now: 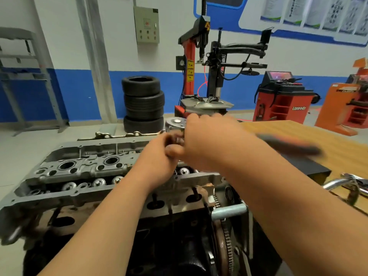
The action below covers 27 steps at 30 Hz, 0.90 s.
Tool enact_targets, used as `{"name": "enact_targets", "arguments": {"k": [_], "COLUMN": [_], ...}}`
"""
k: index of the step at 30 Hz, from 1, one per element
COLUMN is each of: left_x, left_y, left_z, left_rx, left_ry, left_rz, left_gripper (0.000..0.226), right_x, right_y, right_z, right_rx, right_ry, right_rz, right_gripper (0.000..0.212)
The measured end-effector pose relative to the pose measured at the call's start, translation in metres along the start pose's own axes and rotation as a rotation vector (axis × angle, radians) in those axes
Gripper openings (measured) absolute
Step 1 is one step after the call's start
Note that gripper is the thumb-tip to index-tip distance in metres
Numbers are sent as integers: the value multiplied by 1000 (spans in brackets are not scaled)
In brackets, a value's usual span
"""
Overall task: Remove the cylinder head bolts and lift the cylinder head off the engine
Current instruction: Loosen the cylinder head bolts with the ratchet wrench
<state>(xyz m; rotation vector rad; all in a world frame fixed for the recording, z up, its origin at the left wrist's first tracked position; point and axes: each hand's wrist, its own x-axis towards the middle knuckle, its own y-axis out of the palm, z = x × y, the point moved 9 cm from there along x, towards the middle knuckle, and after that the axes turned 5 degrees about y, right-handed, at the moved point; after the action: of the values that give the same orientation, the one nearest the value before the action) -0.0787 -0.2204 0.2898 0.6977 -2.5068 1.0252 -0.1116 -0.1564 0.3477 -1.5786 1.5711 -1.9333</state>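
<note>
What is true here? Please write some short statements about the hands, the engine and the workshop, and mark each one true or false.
1. The left hand and the right hand are both over the cylinder head. True.
2. The cylinder head lies on the wooden table. False: it sits on the engine.
3. A stack of tyres stands behind the engine. True.
4. The tyre changer is green. False: it is red and black.
</note>
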Motion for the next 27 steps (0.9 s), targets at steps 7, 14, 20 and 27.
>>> {"name": "enact_targets", "arguments": {"k": [7,14,20,27], "left_x": [-3,-2,-1,0], "left_y": [1,2,3,5], "left_z": [10,9,13,21], "left_rx": [-79,45,-90,-59], "left_ry": [-93,-70,-138,-147], "left_rz": [-72,-55,-112,-103], "left_gripper": [11,20,9,7], "right_x": [7,-15,-2,-22], "right_y": [-11,-21,2,-6], "right_z": [-17,-7,-36,-27], "right_rx": [142,-149,-62,-182], "right_ry": [-123,28,-88,-11], "right_rz": [-18,-138,162,292], "right_gripper": [52,48,27,24]}}
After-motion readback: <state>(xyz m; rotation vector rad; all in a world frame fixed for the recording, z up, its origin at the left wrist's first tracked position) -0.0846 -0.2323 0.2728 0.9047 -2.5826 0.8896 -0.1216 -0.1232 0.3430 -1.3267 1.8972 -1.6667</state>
